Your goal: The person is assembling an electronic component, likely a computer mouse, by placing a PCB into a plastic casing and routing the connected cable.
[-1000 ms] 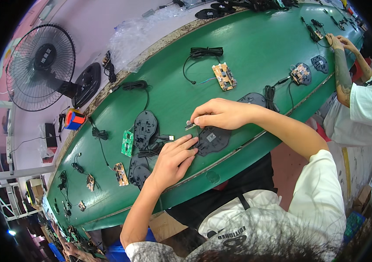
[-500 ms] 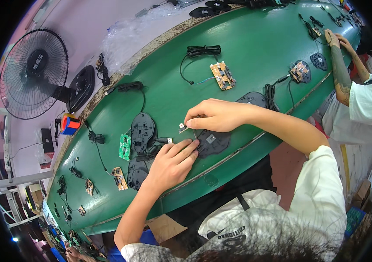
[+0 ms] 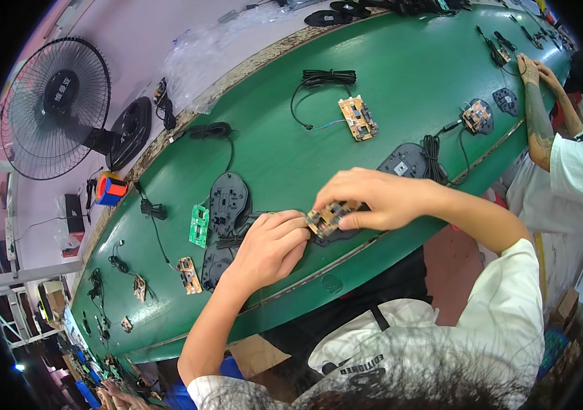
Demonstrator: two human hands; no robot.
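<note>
Between the thumb and fingers of my right hand (image 3: pixel 380 198) is a tan circuit board (image 3: pixel 332 217) with dark components, tilted and slightly blurred. Beneath it, largely covered, lies a black mouse base (image 3: pixel 338 236). My left hand (image 3: pixel 271 247) rests close by on the left, its fingers bent and pressed together, fingertips at the board's left edge. What those fingers grip, if anything, is hidden. Left of that hand are a black mouse shell (image 3: pixel 228 202), another dark shell part (image 3: pixel 216 265) and a green circuit board (image 3: pixel 199 225).
A tan board (image 3: pixel 358 117) with a coiled black cable (image 3: pixel 329 78) lies farther back. Another mouse base (image 3: pixel 402 161) sits to the right beside a cable bundle (image 3: pixel 431 157). More boards (image 3: pixel 189 275) line the green belt's left. A fan (image 3: pixel 59 102) stands beyond; a co-worker's hands (image 3: pixel 529 70) are far right.
My right hand has turned and moved slightly right and nearer, so the board's component side now shows. My left fingers have curled in more. The whole view has shifted slightly.
</note>
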